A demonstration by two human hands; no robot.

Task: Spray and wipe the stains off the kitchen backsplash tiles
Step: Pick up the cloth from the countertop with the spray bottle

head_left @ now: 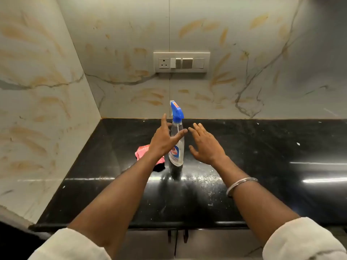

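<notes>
A clear spray bottle (176,147) with a blue trigger head stands upright on the black countertop (262,147) near the back wall. A pink cloth (143,152) lies crumpled just left of it, partly hidden by my left wrist. My left hand (164,139) hovers in front of the bottle with fingers spread, thumb reaching across the bottle's neck, gripping nothing. My right hand (205,144) is open just right of the bottle, fingers straight, apart from it. The marble-look backsplash tiles (234,44) carry many orange-brown smears.
A switch and socket plate (181,62) is mounted on the back wall above the bottle. A side wall (37,109) closes the corner on the left. White specks and wet patches dot the countertop. Cabinet doors (150,244) sit below the counter's front edge.
</notes>
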